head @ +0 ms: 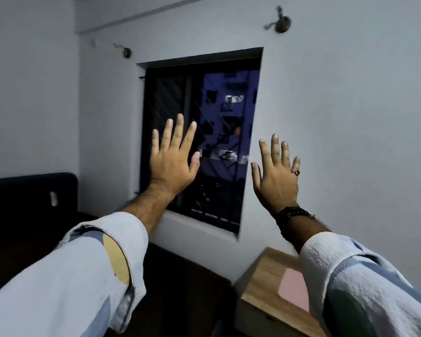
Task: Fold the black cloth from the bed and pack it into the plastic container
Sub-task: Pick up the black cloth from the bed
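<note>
From the head view, both arms are raised in front of the person, palms facing away. The left hand [173, 159] is spread flat with all fingers apart and holds nothing; behind it is a dark barred window [199, 139]. The right hand [276, 173] is likewise spread and empty, with a ring on one finger and a dark beaded bracelet [291, 218] at the wrist. It is held up before the pale wall [350, 117], just right of the window.

The bed [22, 227] lies low on the left, very dark, with a dark headboard against the wall. The black cloth cannot be picked out there: the bed surface is too dark to tell cloth from mattress. No plastic container is in sight. At the lower right stands a wooden bedside cabinet [260, 285] with a pink pad [293, 290] on its top, partly hidden by the right sleeve.

Judging by this, the task has not begun: nothing is grasped, and the gaze is on the window rather than the work. The next move calls for lowering both hands, turning the head down and left toward the bed, finding the cloth and taking it by an edge or by two corners so it can be spread for folding. The container must be found too.
</note>
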